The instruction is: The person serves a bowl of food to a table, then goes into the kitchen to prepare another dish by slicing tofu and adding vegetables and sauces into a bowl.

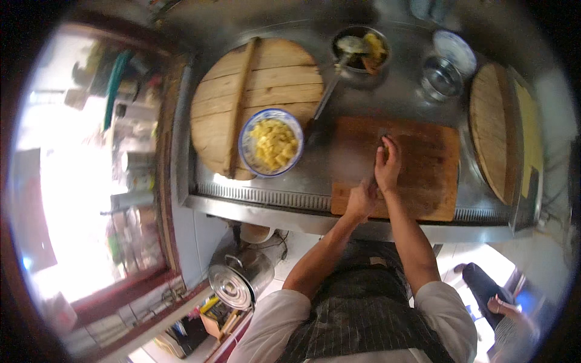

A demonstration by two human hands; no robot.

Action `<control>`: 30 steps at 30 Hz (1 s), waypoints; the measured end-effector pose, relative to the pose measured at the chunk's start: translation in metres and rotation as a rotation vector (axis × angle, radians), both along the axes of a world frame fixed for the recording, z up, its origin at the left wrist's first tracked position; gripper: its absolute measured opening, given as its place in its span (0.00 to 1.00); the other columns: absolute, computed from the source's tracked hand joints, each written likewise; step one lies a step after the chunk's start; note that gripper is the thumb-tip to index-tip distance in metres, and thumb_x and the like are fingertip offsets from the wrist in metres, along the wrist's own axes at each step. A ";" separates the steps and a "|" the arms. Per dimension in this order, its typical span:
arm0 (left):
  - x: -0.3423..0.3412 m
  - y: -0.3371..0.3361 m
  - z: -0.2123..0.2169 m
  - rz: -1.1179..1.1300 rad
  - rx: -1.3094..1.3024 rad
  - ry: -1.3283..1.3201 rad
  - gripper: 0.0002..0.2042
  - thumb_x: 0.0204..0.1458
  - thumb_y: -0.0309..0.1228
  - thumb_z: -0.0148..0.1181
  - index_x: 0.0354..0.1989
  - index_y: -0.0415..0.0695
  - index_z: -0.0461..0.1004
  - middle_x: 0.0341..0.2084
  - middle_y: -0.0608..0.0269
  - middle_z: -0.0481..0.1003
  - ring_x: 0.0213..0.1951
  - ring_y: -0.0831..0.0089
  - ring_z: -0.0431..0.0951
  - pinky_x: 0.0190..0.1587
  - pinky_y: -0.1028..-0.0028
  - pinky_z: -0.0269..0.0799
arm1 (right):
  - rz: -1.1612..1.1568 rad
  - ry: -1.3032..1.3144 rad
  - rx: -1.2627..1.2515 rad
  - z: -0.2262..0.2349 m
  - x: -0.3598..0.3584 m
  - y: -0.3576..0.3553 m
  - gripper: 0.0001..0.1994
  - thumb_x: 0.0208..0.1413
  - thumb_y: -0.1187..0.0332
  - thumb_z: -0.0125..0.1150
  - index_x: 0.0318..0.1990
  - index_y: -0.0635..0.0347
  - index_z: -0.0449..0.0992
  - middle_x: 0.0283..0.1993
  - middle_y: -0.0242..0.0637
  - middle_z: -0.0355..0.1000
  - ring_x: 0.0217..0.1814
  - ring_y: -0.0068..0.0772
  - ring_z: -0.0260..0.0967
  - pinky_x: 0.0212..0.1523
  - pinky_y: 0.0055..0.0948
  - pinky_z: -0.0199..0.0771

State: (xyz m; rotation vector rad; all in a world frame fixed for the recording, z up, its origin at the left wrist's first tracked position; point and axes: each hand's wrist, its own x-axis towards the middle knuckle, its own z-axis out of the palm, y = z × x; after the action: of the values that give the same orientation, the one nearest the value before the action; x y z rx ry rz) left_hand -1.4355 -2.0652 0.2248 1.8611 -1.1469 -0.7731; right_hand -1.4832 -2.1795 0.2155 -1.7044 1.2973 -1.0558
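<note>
Over the wooden cutting board (423,169), both of my hands are close together. My left hand (361,201) is closed in a fist near the board's front edge, slightly blurred. Just beyond it, my right hand (388,164) has its thumb and fingers curled toward each other. A narrow dark thing, blade-like, seems to run between the two hands; most of it is hidden, and I cannot make out its kind. To the left, a blue-and-white bowl (243,152) full of yellow chunks (275,145) rests on the edge of a round wooden lid (209,130).
Behind the board stands a metal pot (389,55) with a long-handled ladle (330,91) leaning out over the steel counter (405,91). A metal bowl (440,78) and a plate (455,51) are at back right, beside another wooden lid (489,130). A person (490,290) shows at lower right.
</note>
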 end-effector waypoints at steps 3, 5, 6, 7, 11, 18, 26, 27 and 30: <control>0.056 0.034 0.076 0.602 0.131 0.857 0.20 0.61 0.41 0.39 0.19 0.43 0.65 0.13 0.67 0.62 0.16 0.72 0.59 0.20 0.72 0.56 | 0.247 -0.009 -0.236 0.063 0.078 0.028 0.12 0.56 0.68 0.54 0.46 0.60 0.71 0.53 0.43 0.66 0.55 0.47 0.64 0.55 0.41 0.64; 0.110 0.079 0.066 0.654 -0.186 0.902 0.19 0.61 0.39 0.41 0.18 0.43 0.60 0.13 0.70 0.62 0.16 0.77 0.60 0.18 0.73 0.57 | 0.451 -0.156 -0.306 0.096 0.141 0.051 0.11 0.54 0.71 0.55 0.44 0.61 0.71 0.50 0.46 0.66 0.55 0.49 0.63 0.54 0.41 0.64; 0.122 0.077 0.102 0.591 -0.008 0.354 0.14 0.60 0.33 0.45 0.22 0.42 0.60 0.13 0.70 0.62 0.16 0.78 0.60 0.18 0.73 0.59 | 0.532 -0.227 -0.306 0.104 0.163 0.053 0.10 0.53 0.72 0.55 0.43 0.62 0.71 0.50 0.47 0.66 0.54 0.51 0.62 0.53 0.42 0.64; 0.139 0.078 0.111 0.624 0.065 0.142 0.09 0.58 0.28 0.47 0.25 0.41 0.62 0.15 0.67 0.65 0.15 0.78 0.62 0.16 0.73 0.61 | 0.609 -0.216 -0.318 0.096 0.187 0.048 0.10 0.53 0.72 0.56 0.42 0.62 0.71 0.50 0.48 0.65 0.54 0.52 0.62 0.53 0.42 0.63; 0.201 0.115 0.112 0.737 -0.010 0.115 0.07 0.59 0.27 0.46 0.29 0.38 0.62 0.15 0.62 0.67 0.14 0.78 0.65 0.15 0.75 0.60 | 0.751 -0.036 -0.208 0.059 0.226 0.051 0.16 0.52 0.70 0.56 0.48 0.67 0.67 0.54 0.51 0.62 0.58 0.53 0.58 0.58 0.41 0.58; 0.220 0.143 0.094 0.729 0.002 0.219 0.09 0.60 0.28 0.46 0.28 0.39 0.60 0.15 0.63 0.67 0.14 0.78 0.64 0.15 0.74 0.60 | 1.213 0.490 -0.448 0.060 0.212 0.086 0.23 0.55 0.64 0.54 0.57 0.66 0.64 0.63 0.45 0.55 0.68 0.48 0.47 0.69 0.38 0.44; 0.225 0.151 0.089 0.705 -0.052 0.274 0.10 0.60 0.28 0.45 0.26 0.41 0.57 0.15 0.64 0.66 0.14 0.80 0.64 0.14 0.76 0.60 | 0.926 0.869 -0.575 0.094 0.191 0.058 0.21 0.56 0.58 0.52 0.54 0.59 0.69 0.62 0.40 0.59 0.69 0.44 0.47 0.68 0.49 0.42; 0.227 0.151 0.089 0.704 -0.061 0.273 0.10 0.60 0.28 0.45 0.26 0.41 0.57 0.16 0.64 0.66 0.14 0.80 0.64 0.14 0.76 0.60 | 0.996 0.745 -0.595 0.089 0.193 0.064 0.21 0.56 0.58 0.52 0.54 0.59 0.70 0.62 0.40 0.60 0.69 0.44 0.47 0.68 0.49 0.42; 0.227 0.149 0.093 0.709 -0.092 0.289 0.10 0.60 0.28 0.45 0.26 0.40 0.57 0.16 0.65 0.66 0.14 0.80 0.63 0.15 0.76 0.60 | 1.115 0.545 -0.606 0.080 0.192 0.077 0.20 0.56 0.58 0.52 0.53 0.57 0.71 0.61 0.40 0.60 0.69 0.44 0.47 0.67 0.48 0.44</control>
State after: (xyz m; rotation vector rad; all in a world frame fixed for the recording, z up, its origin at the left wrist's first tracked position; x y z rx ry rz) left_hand -1.2086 -1.9157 0.3174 1.8223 -0.2883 -0.5351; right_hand -1.2908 -2.1026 0.2951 -2.7584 0.0726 -0.2884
